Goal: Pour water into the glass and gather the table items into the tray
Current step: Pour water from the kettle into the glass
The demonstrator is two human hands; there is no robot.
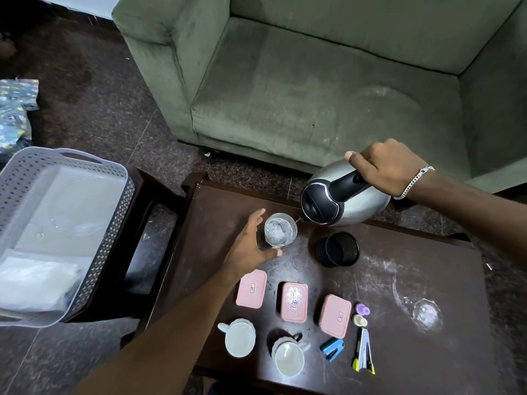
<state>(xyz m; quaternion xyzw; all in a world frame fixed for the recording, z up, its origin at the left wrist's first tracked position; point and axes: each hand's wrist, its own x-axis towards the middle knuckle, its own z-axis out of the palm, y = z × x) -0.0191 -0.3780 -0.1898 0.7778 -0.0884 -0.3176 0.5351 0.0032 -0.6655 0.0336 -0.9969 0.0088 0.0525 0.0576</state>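
Two hands are working over my dark desk (399, 269): my right hand (390, 166) grips the tilted kettle (336, 203) by its handle, spout at the glass (280, 230), which my left hand (251, 246) cups loosely. Left of the desk sits the grey tray (85, 178).

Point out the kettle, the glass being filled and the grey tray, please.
kettle (368, 206): head view, on its shiny steel body.
glass (280, 231): head view, on the water inside its rim.
tray (112, 223): head view, on its perforated right wall.
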